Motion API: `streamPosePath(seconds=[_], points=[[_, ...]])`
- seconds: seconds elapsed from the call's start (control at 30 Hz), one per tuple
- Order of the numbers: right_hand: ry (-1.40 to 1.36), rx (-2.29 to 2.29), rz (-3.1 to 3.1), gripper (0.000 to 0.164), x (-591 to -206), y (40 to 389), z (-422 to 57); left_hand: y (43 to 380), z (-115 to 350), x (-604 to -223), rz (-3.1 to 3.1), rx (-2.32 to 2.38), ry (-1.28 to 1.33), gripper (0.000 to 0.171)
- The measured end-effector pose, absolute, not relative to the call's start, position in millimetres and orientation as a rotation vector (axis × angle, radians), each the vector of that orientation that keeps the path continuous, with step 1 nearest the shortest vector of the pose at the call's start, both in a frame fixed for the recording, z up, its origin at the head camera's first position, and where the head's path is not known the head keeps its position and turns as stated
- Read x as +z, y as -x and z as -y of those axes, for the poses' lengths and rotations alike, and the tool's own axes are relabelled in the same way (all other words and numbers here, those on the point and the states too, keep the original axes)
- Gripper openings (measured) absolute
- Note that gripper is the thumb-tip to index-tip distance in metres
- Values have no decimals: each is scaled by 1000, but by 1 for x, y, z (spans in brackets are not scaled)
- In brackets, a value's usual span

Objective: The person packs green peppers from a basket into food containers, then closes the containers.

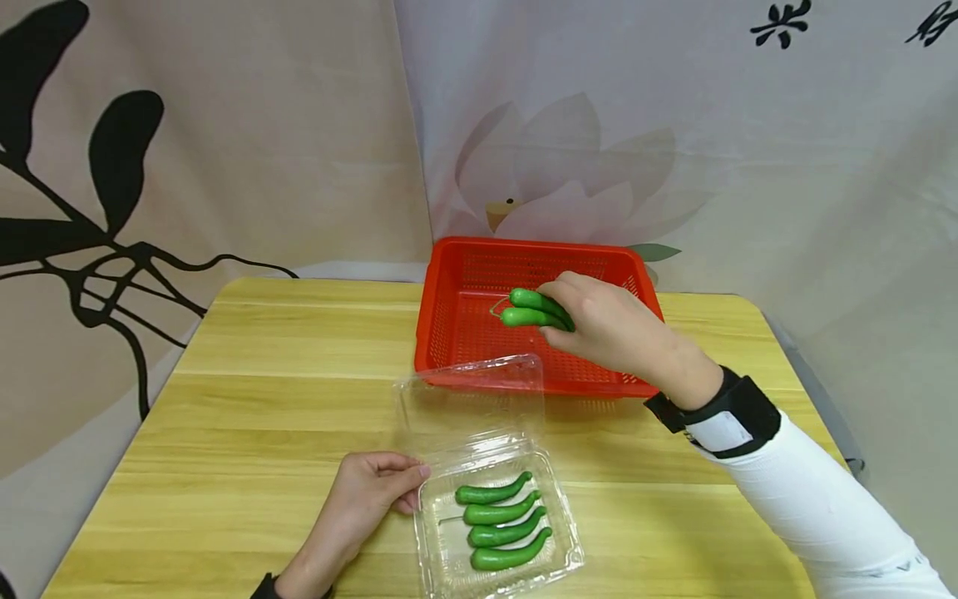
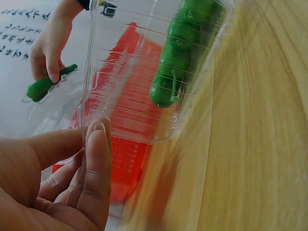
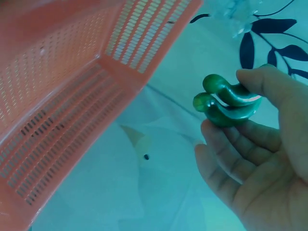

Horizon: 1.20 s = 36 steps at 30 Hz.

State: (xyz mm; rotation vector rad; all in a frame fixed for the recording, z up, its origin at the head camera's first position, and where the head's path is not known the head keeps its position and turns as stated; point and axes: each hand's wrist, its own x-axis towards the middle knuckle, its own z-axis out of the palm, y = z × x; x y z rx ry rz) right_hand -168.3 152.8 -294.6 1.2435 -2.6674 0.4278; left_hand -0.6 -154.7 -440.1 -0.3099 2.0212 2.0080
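Note:
Two green chili peppers (image 1: 535, 318) are pinched between the thumb and fingers of my right hand (image 1: 609, 324), above the red basket (image 1: 479, 383). In the right wrist view the peppers (image 3: 231, 106) lie side by side in the grip. My left hand (image 1: 374, 491) pinches the left rim of a clear plastic clamshell box (image 1: 441, 574), whose lid (image 1: 471, 399) is folded back toward the basket. Several green peppers (image 1: 509, 537) lie in a row inside the box. Seen from the left wrist, thumb and fingers (image 2: 98, 163) hold the thin edge.
The basket stands at the back of the wooden table (image 1: 299, 374), and the box lid reaches its front wall. A printed cloth (image 1: 299, 125) hangs behind the table.

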Motion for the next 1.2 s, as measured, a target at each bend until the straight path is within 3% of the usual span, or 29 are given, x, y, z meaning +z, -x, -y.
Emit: streamPosePath(seconds=[0.67,1.2], points=[[-1522,532,2418,44,-323,98,-146,1,153,-438,-2021,2004,371,20],[-1753,358,2440,36,-377,54,-135,0,152,-440,-2028,1999,374,20]])
